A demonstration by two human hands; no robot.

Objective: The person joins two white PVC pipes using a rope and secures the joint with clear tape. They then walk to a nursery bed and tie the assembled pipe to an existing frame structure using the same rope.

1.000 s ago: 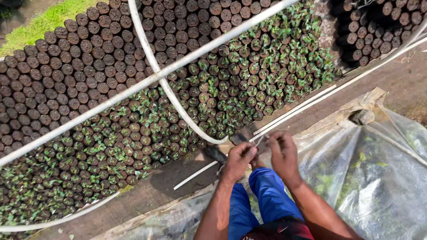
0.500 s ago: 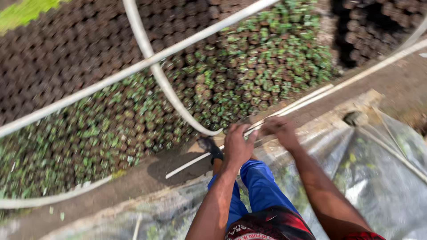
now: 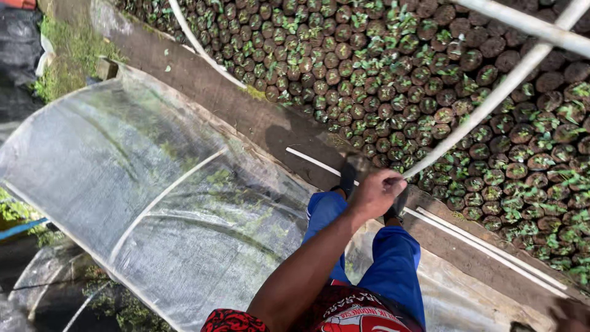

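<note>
My left hand [image 3: 378,192] is closed around the lower end of a white pipe hoop [image 3: 491,98] that rises to the upper right over the seedling bed. The hand sits just above my dark shoe and blue trousers [image 3: 393,264], at the bed's edge. Rows of small black pots with green seedlings [image 3: 430,80] fill the bed beyond it. A brownish shape in the bottom right corner looks like part of my right hand [image 3: 573,315]; too little of it shows to tell its state.
A clear plastic sheet [image 3: 153,184] stretched over hoops covers the tunnel bed on the left. A dirt path [image 3: 246,117] runs between the beds. Thin white pipes [image 3: 485,240] lie along the bed's wooden edge. Another white hoop [image 3: 196,43] arches at the top.
The view has swung left, bringing the plastic-covered tunnel in. My right hand has left the pipe end and dropped away to the right. My left hand still grips the hoop.
</note>
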